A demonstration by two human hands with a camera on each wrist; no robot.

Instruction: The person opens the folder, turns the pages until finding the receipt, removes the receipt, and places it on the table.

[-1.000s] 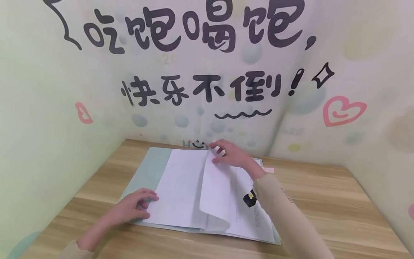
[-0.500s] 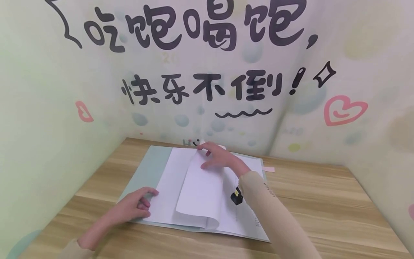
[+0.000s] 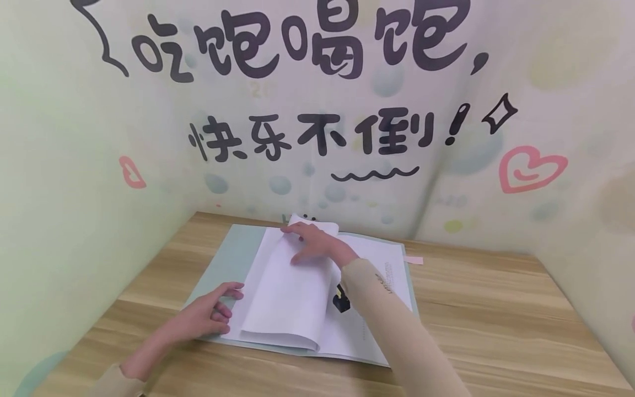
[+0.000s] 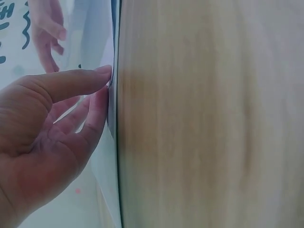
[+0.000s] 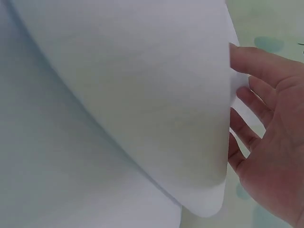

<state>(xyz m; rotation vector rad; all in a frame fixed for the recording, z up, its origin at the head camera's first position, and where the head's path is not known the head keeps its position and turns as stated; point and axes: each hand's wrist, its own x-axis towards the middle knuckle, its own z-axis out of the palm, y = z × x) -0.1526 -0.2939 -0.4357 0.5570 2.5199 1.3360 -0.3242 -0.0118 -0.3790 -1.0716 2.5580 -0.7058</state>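
Note:
An open booklet with a pale blue cover (image 3: pixel 225 267) and white pages lies on the table. In the head view my right hand (image 3: pixel 315 242) lies on a white page (image 3: pixel 290 298) that arches over from the middle toward the left side, its fingers spread. The right wrist view shows the fingertips partly hidden behind the edge of the white page (image 5: pixel 142 95). At the lower left corner of the left page, my left hand (image 3: pixel 205 314) touches the paper with loosely bent fingers. Its thumb tip and fingers meet the page edge in the left wrist view.
A pink tab (image 3: pixel 414 260) sticks out past the booklet's right edge. A small black device (image 3: pixel 341 302) hangs under the right sleeve (image 3: pixel 392 314). Wood-grain table (image 3: pixel 496 314) surrounds the booklet. Behind it stands a wall (image 3: pixel 307 94) with large black lettering.
My right hand has moved left, bringing the white page from near the middle over the left side. More of the right page shows. The left hand has stayed at the lower left corner.

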